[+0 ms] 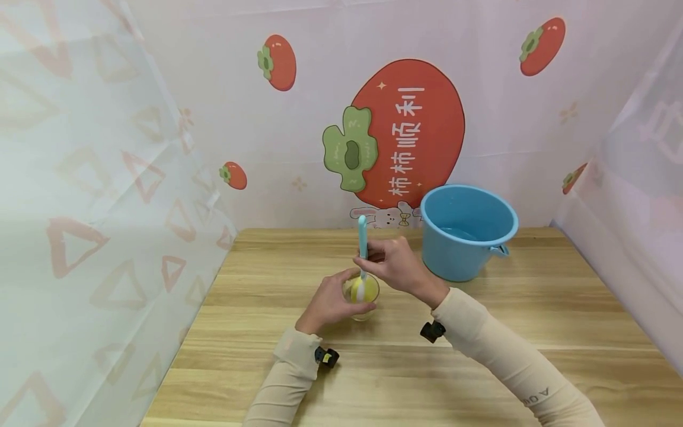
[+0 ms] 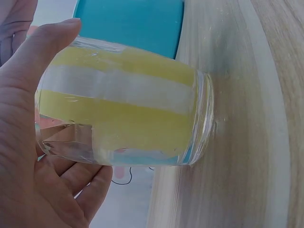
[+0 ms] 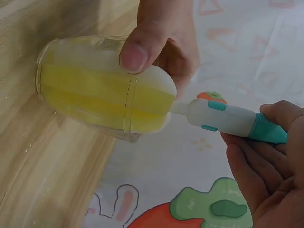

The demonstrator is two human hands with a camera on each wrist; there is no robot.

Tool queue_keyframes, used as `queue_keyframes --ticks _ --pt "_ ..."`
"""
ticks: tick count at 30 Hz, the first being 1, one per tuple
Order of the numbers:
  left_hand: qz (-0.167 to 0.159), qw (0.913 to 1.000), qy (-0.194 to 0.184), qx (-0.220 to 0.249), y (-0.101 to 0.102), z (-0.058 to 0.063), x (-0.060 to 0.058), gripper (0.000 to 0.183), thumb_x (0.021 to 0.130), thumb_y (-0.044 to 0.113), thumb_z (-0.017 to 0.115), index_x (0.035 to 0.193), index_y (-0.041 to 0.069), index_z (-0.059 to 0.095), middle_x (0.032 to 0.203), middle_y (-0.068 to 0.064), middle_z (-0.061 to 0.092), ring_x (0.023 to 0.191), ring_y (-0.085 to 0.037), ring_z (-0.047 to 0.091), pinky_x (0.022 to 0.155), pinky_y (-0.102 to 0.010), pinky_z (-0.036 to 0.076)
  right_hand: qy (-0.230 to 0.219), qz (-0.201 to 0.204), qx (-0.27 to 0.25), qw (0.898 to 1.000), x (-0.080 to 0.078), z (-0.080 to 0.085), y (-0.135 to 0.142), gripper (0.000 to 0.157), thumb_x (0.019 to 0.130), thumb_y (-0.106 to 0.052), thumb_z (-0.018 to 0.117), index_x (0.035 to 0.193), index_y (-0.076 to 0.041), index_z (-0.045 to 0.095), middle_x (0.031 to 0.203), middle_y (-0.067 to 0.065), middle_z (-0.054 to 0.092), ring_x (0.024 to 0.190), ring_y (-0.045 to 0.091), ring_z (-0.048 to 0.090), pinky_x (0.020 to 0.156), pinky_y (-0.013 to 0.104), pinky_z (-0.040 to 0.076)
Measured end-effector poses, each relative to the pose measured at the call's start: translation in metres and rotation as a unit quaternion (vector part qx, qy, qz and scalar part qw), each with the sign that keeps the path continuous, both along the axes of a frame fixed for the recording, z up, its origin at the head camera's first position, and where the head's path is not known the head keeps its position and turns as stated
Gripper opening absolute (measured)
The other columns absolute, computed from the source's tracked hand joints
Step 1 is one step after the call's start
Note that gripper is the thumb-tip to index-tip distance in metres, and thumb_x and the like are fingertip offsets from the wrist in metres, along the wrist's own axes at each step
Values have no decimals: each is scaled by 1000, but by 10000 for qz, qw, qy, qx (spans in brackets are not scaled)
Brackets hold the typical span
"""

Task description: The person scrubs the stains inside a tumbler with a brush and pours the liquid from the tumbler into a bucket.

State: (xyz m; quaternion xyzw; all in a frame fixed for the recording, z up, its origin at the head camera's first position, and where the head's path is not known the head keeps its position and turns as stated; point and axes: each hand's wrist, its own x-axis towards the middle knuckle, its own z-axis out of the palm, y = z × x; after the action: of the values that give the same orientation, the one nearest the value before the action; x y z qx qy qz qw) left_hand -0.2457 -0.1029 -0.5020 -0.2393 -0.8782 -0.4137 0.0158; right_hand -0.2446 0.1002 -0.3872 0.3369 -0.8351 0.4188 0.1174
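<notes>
A clear glass (image 2: 118,102) stands upright on the wooden table, and my left hand (image 1: 329,301) grips it round its upper part with thumb and fingers on opposite sides. Inside the glass sits the yellow-and-white sponge head (image 3: 99,92) of a cup brush; its top end sticks out past the rim. My right hand (image 1: 400,265) holds the brush's white and teal handle (image 3: 237,122) between thumb and fingers, above the glass. In the head view the handle points up and away from the glass.
A blue bucket (image 1: 459,249) with a side handle stands at the back right of the wooden table (image 1: 256,279). Behind it hangs a white cloth (image 1: 299,136) printed with persimmons. More printed cloth (image 1: 96,237) closes off the left side.
</notes>
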Motion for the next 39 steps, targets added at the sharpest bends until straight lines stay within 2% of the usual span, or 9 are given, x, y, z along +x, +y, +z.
queue_keyframes --ticks 5,9,14,18,21,25,33,36,39 --pt "24 10000 -1 15 0 0 0 88 78 54 91 152 22 57 131 4 73 111 -14 70 94 -42 57 135 -31 -32 9999 0 10 1 12 94 -14 81 97 -3 79 90 10 82 83 20 82 74 31 65" --pt "-78 9999 44 129 0 -1 0 71 78 54 91 138 25 65 113 10 76 97 -10 69 85 -37 57 339 1 -144 9993 0 29 3 12 93 -13 82 98 -3 78 89 10 82 84 21 82 75 33 65" --pt "-178 9993 55 320 -1 -3 -1 57 78 48 94 125 30 68 108 14 76 100 -9 71 91 -41 57 599 40 -260 9979 1 52 3 17 92 -13 83 105 -2 78 92 9 82 85 20 82 77 33 65" --pt "-177 9994 50 299 -1 -3 -1 56 77 49 93 123 31 68 107 14 76 102 -11 71 92 -44 58 574 56 -279 9979 0 58 2 17 91 -12 84 105 -3 78 93 8 82 85 18 81 78 34 65" --pt "-178 9995 48 273 -1 -2 -1 54 78 49 93 122 31 68 105 14 76 98 -9 71 90 -42 58 508 73 -243 9984 -1 53 1 16 91 -12 84 104 -3 78 92 7 82 86 18 81 78 33 65" --pt "-135 9995 -12 268 -1 -1 0 54 78 47 94 122 31 68 99 15 74 91 -8 68 85 -37 56 357 164 -220 9990 -2 37 -2 13 92 -11 83 101 -3 79 91 8 82 85 18 81 76 31 65" --pt "-33 9998 -105 193 0 1 0 73 77 49 93 141 33 62 97 13 72 85 -11 65 74 -32 54 -130 257 -249 9993 -4 0 -6 12 94 -11 81 102 -3 80 94 7 83 88 18 81 77 28 64" --pt "-33 9997 -87 213 0 0 0 71 77 50 93 138 34 62 97 13 72 86 -11 65 74 -32 54 -158 216 -292 9992 -5 -5 -6 13 94 -12 80 103 -2 80 95 7 83 89 19 81 76 28 64" --pt "-7 9996 -114 270 1 0 0 65 76 45 95 133 34 65 91 12 71 81 -12 65 70 -31 54 -9 264 -418 9988 -5 0 -6 12 94 -12 81 102 -2 80 95 8 82 89 20 82 77 29 64"
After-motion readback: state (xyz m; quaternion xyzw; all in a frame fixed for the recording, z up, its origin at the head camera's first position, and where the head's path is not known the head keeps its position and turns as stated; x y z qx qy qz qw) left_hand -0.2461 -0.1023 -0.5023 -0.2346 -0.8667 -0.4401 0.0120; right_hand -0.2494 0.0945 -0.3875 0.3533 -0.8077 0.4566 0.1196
